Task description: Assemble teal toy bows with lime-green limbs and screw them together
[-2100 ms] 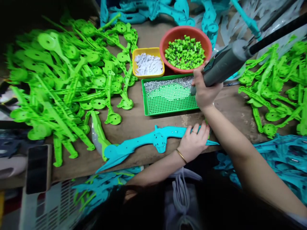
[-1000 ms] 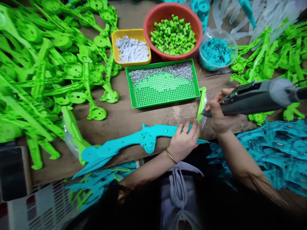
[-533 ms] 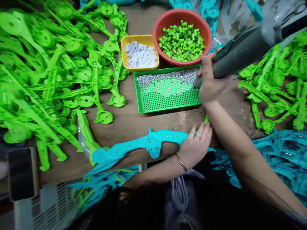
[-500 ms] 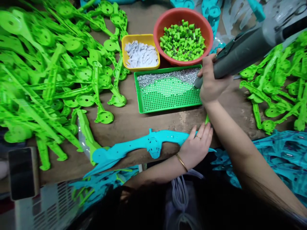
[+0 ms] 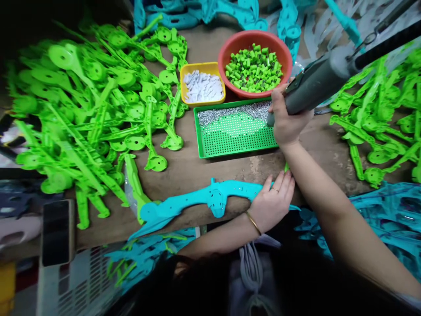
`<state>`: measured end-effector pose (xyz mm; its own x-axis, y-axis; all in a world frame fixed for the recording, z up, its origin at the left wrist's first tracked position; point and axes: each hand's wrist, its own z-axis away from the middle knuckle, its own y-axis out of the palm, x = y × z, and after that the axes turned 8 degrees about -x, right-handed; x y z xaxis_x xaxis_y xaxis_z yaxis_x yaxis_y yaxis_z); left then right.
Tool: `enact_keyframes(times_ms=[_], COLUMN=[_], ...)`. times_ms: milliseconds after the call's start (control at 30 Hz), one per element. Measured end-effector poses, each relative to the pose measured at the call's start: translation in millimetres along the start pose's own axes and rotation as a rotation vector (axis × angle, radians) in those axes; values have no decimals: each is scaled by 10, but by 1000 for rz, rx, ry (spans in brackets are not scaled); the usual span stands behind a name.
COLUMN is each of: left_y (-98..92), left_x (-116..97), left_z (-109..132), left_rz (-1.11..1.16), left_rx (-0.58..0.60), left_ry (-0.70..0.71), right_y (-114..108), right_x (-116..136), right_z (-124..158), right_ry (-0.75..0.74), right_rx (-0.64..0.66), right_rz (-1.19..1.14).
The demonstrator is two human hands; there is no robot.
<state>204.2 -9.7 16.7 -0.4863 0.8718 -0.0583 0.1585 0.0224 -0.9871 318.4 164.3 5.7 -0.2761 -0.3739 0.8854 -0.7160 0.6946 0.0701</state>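
A blue plastic bow-shaped part (image 5: 194, 198) lies along the table's near edge. My left hand (image 5: 272, 197) rests over its right end, fingers laid close together across it; the thumb is hidden. A sliver of green plastic (image 5: 286, 167) shows just beyond the fingertips. Wrapped around a grey electric screwdriver (image 5: 311, 85) is my right hand (image 5: 289, 116). The tool slants down to the left, its nose over the right side of a green perforated tray (image 5: 238, 142). Small silver screws (image 5: 233, 113) are heaped along that tray's far side. The screwdriver's bit is too small to make out.
Behind the tray stand a yellow box (image 5: 186, 97) of white pieces and a red bowl (image 5: 226, 52) of green cylinders. Green plastic parts (image 5: 98, 109) pile up at left, more (image 5: 378, 131) at right. A phone (image 5: 56, 232) lies at the left edge.
The view has shifted, so the table's contents sit further right and a little lower. Both hands keep nearly the same places over the blue part and the tray.
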Motion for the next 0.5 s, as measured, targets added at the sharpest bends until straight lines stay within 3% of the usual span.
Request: enact_keyframes(times_ms=[233, 500], left_y=[-2, -5], left_x=[-3, -9], left_z=[-11, -15], left_rz=[22, 65], left_rx=[6, 13], left_ry=[-4, -18], right_y=[-61, 65], right_x=[292, 118], right_z=[-122, -14], right_ry=[-103, -115], right_rx=[-163, -161], right_rz=[-94, -61])
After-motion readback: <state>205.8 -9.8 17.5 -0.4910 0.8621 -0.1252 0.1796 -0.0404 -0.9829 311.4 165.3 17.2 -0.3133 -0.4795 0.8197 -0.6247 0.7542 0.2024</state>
